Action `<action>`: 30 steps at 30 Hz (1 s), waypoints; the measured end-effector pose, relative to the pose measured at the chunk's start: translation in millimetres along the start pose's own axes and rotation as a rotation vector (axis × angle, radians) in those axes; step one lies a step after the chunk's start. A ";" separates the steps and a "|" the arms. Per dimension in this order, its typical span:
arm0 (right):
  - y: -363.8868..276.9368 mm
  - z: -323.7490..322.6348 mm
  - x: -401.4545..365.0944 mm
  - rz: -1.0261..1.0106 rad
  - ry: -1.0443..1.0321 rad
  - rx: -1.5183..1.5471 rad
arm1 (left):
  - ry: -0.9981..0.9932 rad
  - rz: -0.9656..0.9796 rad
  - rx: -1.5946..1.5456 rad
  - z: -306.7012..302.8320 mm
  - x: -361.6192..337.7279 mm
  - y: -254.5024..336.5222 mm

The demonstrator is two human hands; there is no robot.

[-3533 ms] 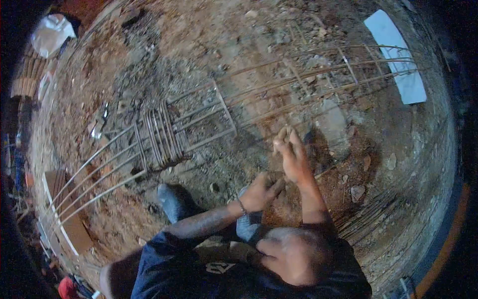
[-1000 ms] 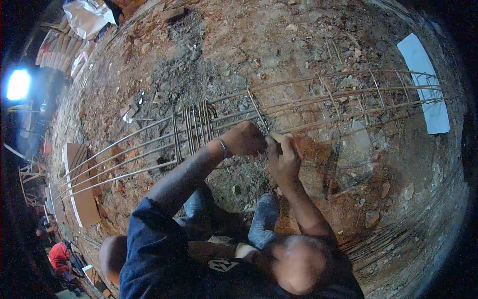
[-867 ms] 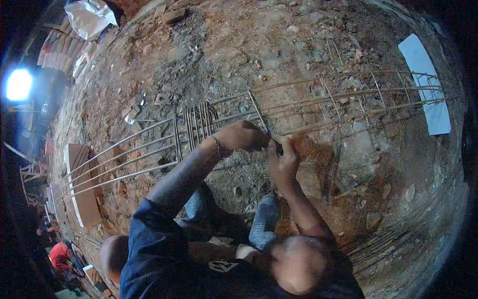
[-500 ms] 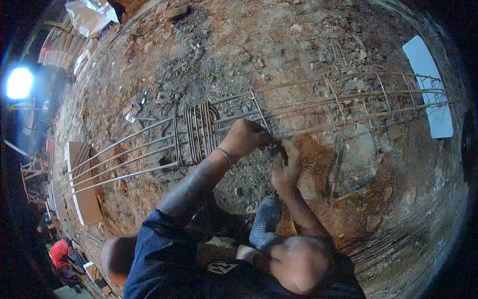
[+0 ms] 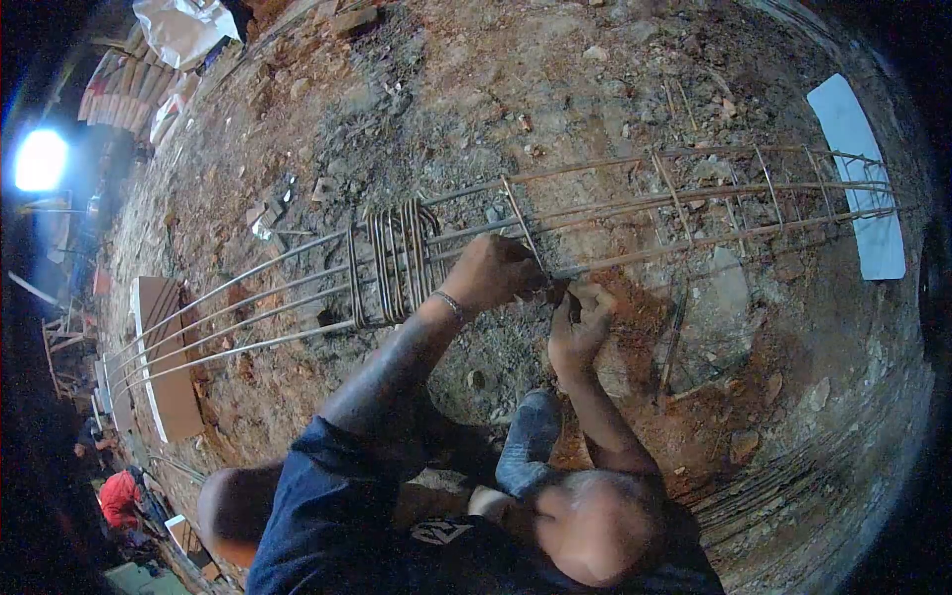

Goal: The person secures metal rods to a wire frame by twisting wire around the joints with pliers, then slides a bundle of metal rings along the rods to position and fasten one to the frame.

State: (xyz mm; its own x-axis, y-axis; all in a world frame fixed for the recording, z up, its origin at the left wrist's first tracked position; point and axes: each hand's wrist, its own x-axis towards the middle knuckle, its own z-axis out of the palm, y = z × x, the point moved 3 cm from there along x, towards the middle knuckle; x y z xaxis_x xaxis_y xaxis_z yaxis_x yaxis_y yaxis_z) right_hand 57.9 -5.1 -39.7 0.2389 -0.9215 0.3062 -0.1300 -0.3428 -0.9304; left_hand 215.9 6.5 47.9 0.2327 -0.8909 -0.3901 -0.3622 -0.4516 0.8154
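Observation:
A long cage of steel rebar [image 5: 635, 259] runs across the ground from left to right. My left hand [image 5: 491, 272], with a bracelet at the wrist, is closed at the lower bar, where the corner of a slanting stirrup [image 5: 522, 220] meets it. Just right of it, my right hand [image 5: 580, 329] has thumb and fingers pinched together below the same joint. Whatever lies between those fingertips is too small and dark to name. A bunch of stirrups [image 5: 399, 260] hangs close together on the bars left of my hands.
A brown block [image 5: 167, 372] props the bars at left, and a pale board [image 5: 861, 178] lies under their right end. More thin rods [image 5: 803, 496] lie at lower right. A person in red [image 5: 121, 501] is at far lower left. Rubble covers the ground.
My right hand has shifted slightly right and its fingers have turned at the joint. My left hand stays at the stirrup's corner. The view has moved a little.

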 end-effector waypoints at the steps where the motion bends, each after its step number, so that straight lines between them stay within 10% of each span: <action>1: -3.1 1.1 2.5 0.005 0.044 0.084 | 0.002 0.003 0.000 0.6 0.6 -3.2; 30: -70.3 -9.4 32.2 0.098 -0.269 -0.092 | 0.579 0.231 0.231 19.4 -40.8 7.6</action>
State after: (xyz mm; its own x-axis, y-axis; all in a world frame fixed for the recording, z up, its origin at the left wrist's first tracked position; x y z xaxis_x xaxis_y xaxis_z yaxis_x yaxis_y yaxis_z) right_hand 65.7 -12.4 37.4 0.4656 -0.8739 0.1394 -0.2493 -0.2807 -0.9269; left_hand 186.2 38.4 61.8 0.5503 -0.8250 0.1289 -0.6298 -0.3087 0.7128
